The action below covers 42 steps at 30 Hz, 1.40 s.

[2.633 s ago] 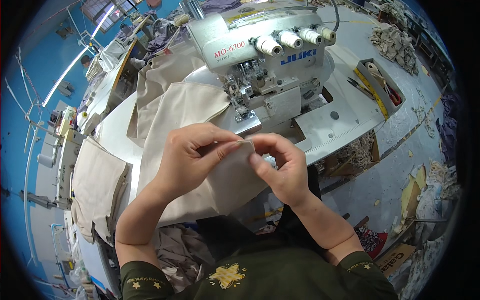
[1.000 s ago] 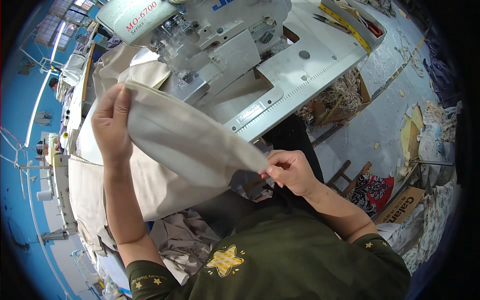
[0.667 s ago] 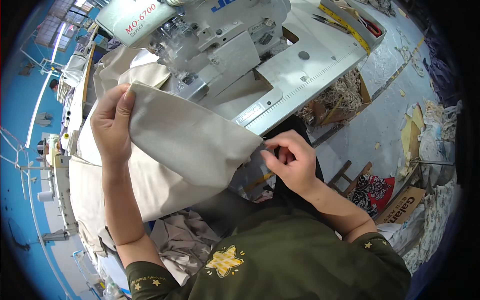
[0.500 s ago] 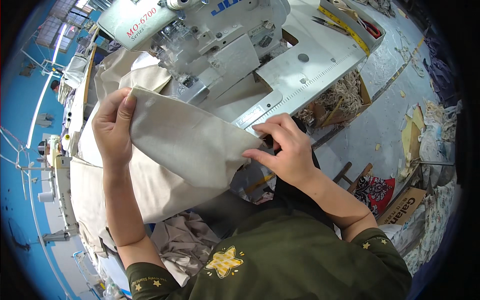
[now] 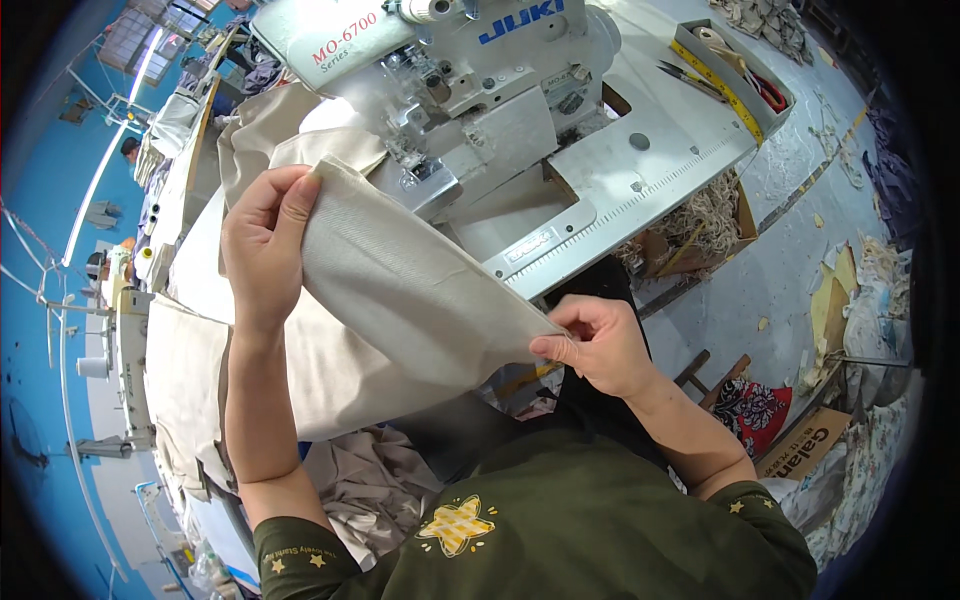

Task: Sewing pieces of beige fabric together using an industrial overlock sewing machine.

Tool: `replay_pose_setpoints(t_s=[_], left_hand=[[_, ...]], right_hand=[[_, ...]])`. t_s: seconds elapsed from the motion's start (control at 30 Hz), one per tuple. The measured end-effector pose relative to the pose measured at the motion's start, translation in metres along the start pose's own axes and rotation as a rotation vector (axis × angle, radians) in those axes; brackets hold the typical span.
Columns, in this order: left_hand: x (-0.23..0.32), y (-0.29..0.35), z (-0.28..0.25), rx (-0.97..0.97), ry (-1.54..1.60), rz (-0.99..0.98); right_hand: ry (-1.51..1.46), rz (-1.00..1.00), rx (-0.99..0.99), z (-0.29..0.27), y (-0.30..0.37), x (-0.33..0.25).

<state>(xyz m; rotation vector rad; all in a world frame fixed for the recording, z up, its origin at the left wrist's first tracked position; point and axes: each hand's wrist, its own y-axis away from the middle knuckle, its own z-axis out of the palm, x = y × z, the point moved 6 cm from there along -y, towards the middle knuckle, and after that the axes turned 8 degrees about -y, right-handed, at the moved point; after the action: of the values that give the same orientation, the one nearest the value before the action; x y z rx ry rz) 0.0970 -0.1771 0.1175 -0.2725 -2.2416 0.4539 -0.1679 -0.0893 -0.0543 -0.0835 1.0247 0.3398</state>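
A beige fabric piece [image 5: 400, 275] is stretched between my two hands, its upper edge running taut from upper left to lower right. My left hand [image 5: 268, 235] pinches one corner between thumb and fingers, just left of the machine's presser area. At the other end, my right hand [image 5: 600, 342] grips the edge with thumb and bent fingers, below the front edge of the machine table. Behind the cloth stands a white overlock sewing machine [image 5: 500, 110]; the cloth's edge passes in front of its needle area. More of the beige cloth drapes down over the table's left side.
A measuring scale runs along the white machine table [image 5: 680, 165]. Tweezers [image 5: 692, 80] lie beside a grey tray [image 5: 690, 40] with scissors. Under the table, a cardboard box [image 5: 700, 235] holds thread scraps. Crumpled grey-beige cloth [image 5: 370, 485] lies by my lap; another sewing machine [image 5: 132, 350] stands left.
My right hand has closed on the cloth's edge, where its fingers were apart before. The edge is now pulled straighter. The machine and table sit further right in view.
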Motion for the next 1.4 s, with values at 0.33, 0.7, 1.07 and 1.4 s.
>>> replay_pose_setpoints(t_s=[0.33,0.7,1.07,1.4], left_hand=[[0.017,0.002,0.015,0.039,-0.300,0.111],[0.033,0.004,0.038,-0.093,-0.352,0.293],[0.036,0.001,0.047,-0.041,-0.412,0.319],[0.041,-0.010,0.053,-0.061,-0.510,0.336]], right_hand=[[0.030,0.058,0.020,-0.015,0.020,0.029],[0.152,0.197,0.106,-0.028,0.038,0.045],[0.110,-0.055,0.144,-0.026,0.052,0.032],[0.418,-0.344,0.022,-0.019,0.041,0.001]])
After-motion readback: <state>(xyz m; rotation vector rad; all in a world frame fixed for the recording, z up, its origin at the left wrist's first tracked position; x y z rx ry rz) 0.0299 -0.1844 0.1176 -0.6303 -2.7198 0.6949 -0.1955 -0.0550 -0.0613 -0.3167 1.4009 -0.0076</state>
